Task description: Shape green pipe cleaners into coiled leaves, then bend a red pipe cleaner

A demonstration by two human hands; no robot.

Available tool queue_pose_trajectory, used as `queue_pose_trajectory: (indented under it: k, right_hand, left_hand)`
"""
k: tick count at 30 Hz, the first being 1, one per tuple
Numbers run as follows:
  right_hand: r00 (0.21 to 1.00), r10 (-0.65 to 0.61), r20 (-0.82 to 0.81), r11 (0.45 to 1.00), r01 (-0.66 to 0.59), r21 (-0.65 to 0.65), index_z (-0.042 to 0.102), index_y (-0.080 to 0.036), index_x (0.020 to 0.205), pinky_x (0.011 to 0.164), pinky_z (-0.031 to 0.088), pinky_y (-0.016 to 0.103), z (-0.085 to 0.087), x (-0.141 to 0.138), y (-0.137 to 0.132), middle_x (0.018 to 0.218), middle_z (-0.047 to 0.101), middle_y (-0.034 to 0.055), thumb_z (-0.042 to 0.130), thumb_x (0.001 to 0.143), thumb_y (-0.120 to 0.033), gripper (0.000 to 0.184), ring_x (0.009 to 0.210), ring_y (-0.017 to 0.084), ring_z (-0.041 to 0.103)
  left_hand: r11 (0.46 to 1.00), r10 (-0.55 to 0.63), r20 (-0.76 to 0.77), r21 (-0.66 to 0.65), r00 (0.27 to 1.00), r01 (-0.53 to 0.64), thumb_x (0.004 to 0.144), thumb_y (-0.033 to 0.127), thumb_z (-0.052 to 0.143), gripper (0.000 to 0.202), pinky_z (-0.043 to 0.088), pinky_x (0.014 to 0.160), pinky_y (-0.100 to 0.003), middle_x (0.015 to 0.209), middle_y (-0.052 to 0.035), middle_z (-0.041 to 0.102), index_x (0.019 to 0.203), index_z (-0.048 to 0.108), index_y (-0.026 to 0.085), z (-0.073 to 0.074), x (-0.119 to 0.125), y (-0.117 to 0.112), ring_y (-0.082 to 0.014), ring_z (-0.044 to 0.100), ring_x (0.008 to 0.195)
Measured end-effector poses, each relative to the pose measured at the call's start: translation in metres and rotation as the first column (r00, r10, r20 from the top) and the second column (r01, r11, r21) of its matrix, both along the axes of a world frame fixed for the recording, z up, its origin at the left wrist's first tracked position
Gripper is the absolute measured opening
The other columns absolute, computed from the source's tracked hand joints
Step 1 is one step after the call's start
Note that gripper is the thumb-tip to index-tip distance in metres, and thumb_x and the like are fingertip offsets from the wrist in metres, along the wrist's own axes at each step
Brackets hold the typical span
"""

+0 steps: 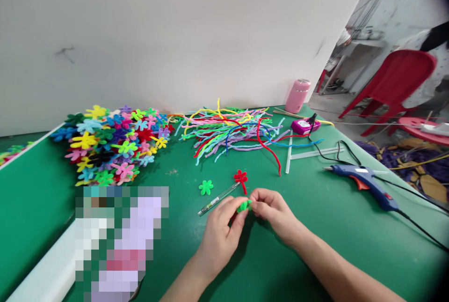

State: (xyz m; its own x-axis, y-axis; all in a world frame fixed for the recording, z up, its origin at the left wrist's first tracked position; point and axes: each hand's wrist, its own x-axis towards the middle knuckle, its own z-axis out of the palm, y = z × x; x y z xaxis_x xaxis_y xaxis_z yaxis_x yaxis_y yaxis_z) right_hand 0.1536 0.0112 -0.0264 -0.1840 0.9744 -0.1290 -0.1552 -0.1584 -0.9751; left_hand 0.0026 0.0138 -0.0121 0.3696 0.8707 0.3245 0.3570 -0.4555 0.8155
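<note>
Between my hands is a small bright green pipe cleaner piece (242, 206), bent into loops and partly hidden by fingers. My left hand (224, 227) pinches it from the left. From the right, the thumb and fingers of my right hand (271, 208) close on its other end. Just beyond them lies a red pipe cleaner flower (240, 176) with a short stem. A green pipe cleaner flower (206, 187) rests flat to the left. A clear pen (218, 200) lies slanted between the two flowers and my left hand.
A heap of colourful pipe cleaner flowers (105, 147) sits at left, loose pipe cleaners (231, 133) at the back. On the right lie a blue glue gun (368, 182) with cords, glue sticks (312, 153) and a purple box (305, 126). A pink bottle (297, 96) stands by the white board (175, 40).
</note>
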Motion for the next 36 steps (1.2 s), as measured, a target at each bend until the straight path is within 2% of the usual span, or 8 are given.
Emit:
queue_pose_trajectory:
  k: [10,14,18,21,26,30,33,36]
  right_hand:
    - [0.989,-0.032,-0.142,0.991,0.012,-0.136,0.049,-0.015,0.06,0.045,0.014,0.022,-0.003,-0.003,0.0,0.047,0.038,-0.0066,0.061,0.066,-0.036,0.025,0.044,0.006,0.025]
    - [0.986,-0.028,-0.167,0.991,0.005,-0.137,0.05,-0.015,0.061,0.045,0.014,0.022,-0.003,-0.0029,0.0002,0.047,0.038,-0.0066,0.062,0.066,-0.036,0.024,0.044,0.006,0.025]
    - [0.974,-0.026,-0.223,0.991,-0.004,-0.133,0.05,-0.015,0.06,0.045,0.014,0.022,-0.0032,-0.004,0.0002,0.047,0.038,-0.0066,0.062,0.066,-0.032,0.022,0.044,0.006,0.026]
    - [0.953,-0.034,-0.302,0.985,-0.02,-0.172,0.05,-0.015,0.06,0.045,0.013,0.022,-0.004,-0.0057,0.0001,0.046,0.037,-0.0071,0.063,0.066,-0.029,0.02,0.042,0.005,0.025]
    - [0.929,-0.05,-0.368,0.976,-0.032,-0.214,0.051,-0.014,0.061,0.045,0.012,0.021,-0.0056,-0.0061,-0.0006,0.046,0.036,-0.0079,0.063,0.066,-0.026,0.018,0.042,0.004,0.024]
    - [0.955,-0.033,-0.294,0.984,-0.021,-0.177,0.05,-0.014,0.062,0.045,0.013,0.021,-0.0055,-0.0048,-0.0013,0.047,0.037,-0.0072,0.064,0.068,-0.031,0.023,0.043,0.004,0.025]
    - [0.978,-0.017,-0.206,0.994,-0.005,-0.106,0.05,-0.014,0.063,0.044,0.014,0.021,-0.0046,-0.0041,-0.0013,0.048,0.036,-0.0072,0.062,0.072,-0.034,0.026,0.045,0.005,0.024]
    - [0.985,-0.027,-0.173,0.998,0.017,-0.054,0.051,-0.015,0.068,0.044,0.015,0.021,-0.0031,-0.0029,-0.0007,0.051,0.035,-0.0073,0.06,0.076,-0.036,0.024,0.046,0.005,0.024]
  left_hand:
    - [0.998,0.056,-0.014,0.013,0.998,-0.056,0.075,0.017,0.057,0.015,0.045,0.065,-0.025,0.076,-0.0049,0.067,0.087,0.066,0.02,-0.001,-0.0002,0.0012,-0.0173,0.059,0.069]
    - [0.988,0.048,0.035,-0.15,0.998,-0.042,0.077,0.021,0.055,0.013,0.044,0.066,-0.025,0.076,-0.0037,0.065,0.085,0.066,0.02,0.0029,0.0002,0.0008,-0.0166,0.057,0.07]
    - [0.931,0.084,0.121,-0.364,0.989,-0.035,0.076,0.027,0.057,0.012,0.041,0.056,-0.022,0.067,-0.0006,0.06,0.081,0.063,0.018,0.0008,0.0012,0.0009,-0.0132,0.051,0.06]
    - [0.896,0.114,0.217,-0.444,0.97,-0.006,0.076,0.029,0.059,0.013,0.039,0.053,-0.02,0.065,0.0005,0.056,0.08,0.062,0.018,-0.0032,0.0016,0.0016,-0.0119,0.048,0.058]
    - [0.956,0.087,0.118,-0.288,0.989,-0.05,0.075,0.024,0.059,0.009,0.04,0.059,-0.022,0.068,-0.0015,0.058,0.077,0.064,0.017,-0.0004,0.0008,0.0026,-0.0134,0.051,0.063]
    - [0.984,0.082,0.03,-0.16,0.996,-0.076,0.075,0.021,0.058,0.008,0.039,0.057,-0.021,0.062,0.0001,0.053,0.071,0.063,0.016,0.0051,0.0004,0.0022,-0.012,0.049,0.058]
    - [0.978,0.095,0.061,-0.191,0.994,-0.082,0.075,0.022,0.058,0.01,0.038,0.054,-0.02,0.061,0.0008,0.051,0.069,0.061,0.015,0.0046,0.0001,0.0023,-0.0108,0.047,0.056]
    - [0.941,0.114,0.163,-0.333,0.98,-0.054,0.075,0.025,0.059,0.011,0.036,0.052,-0.019,0.062,0.0016,0.05,0.071,0.061,0.015,0.0015,-0.0006,0.0035,-0.0096,0.044,0.056]
